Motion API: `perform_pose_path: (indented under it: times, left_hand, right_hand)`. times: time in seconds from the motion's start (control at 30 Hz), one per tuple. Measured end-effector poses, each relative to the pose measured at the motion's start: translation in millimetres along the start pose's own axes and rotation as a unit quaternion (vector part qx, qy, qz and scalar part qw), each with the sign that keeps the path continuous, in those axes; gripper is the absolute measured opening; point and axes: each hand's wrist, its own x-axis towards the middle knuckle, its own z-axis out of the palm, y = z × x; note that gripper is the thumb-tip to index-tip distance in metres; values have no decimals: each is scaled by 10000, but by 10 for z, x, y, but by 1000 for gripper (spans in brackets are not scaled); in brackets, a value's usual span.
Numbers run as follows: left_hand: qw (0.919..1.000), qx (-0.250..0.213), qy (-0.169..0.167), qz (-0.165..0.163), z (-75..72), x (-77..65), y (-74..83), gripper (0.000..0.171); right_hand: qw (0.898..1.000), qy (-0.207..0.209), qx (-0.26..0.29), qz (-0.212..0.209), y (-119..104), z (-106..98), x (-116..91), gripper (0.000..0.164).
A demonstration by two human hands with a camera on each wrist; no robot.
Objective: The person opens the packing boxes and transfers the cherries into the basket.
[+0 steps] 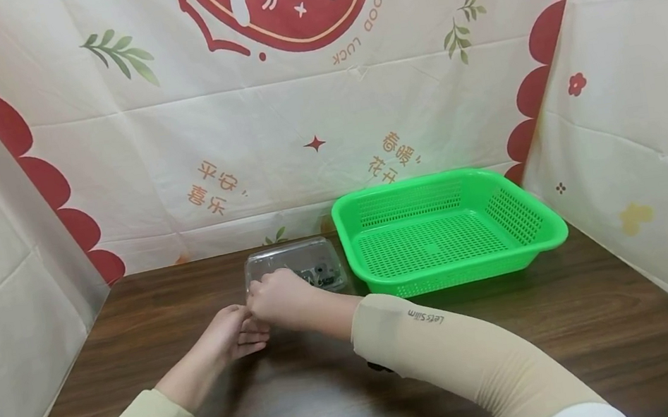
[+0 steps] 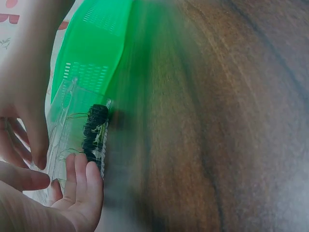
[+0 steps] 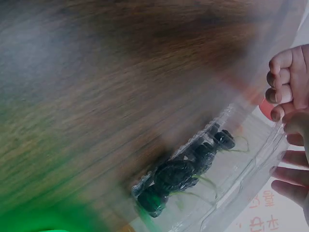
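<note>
A clear plastic box with a lid stands at the back of the table. Through its wall show several dark, lumpy pieces with thin green stems. Both hands meet at the box's near left corner. My right hand bends over that corner and grips its edge, thumb pointing down along the plastic. Just below and left, my left hand touches the corner region. Its lower fingers stretch out fairly straight in front of the box, and the dark pieces lie partly hidden behind them.
Right beside the box sits a green plastic basket with perforated sides and base. A printed cloth hangs behind the dark wooden table and along both sides. The right forearm crosses in front of the basket's near left corner.
</note>
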Motion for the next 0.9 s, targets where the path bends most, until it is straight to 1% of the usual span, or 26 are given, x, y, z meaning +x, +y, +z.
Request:
perform_pose_path:
  times: [0.17, 0.3, 0.43, 0.6, 0.77, 0.9]
  left_hand:
    - [10000, 52, -27, 61, -8, 7, -10, 28]
    - [10000, 70, -54, 24, -13, 1, -11, 26]
    - [9999, 118, -17, -36, -18, -5, -6, 24]
    - [9998, 171, 52, -32, -42, -12, 1, 25]
    - [9999, 141, 48, -17, -83, -16, -3, 24]
    - [9998, 167, 81, -30, -112, -26, -13, 26]
  right_hand:
    - [9989, -289, 294, 211, 60, -22, -53, 9]
    - [9981, -336, 393, 325, 91, -14, -105, 10]
    - [9976, -207, 492, 434, 114, 10, -158, 11]
    - [9975, 12, 501, 498, 152, 19, -225, 12]
    - [9969, 303, 492, 535, 191, 49, -308, 8]
    - [9954, 522, 602, 528, 219, 90, -376, 4]
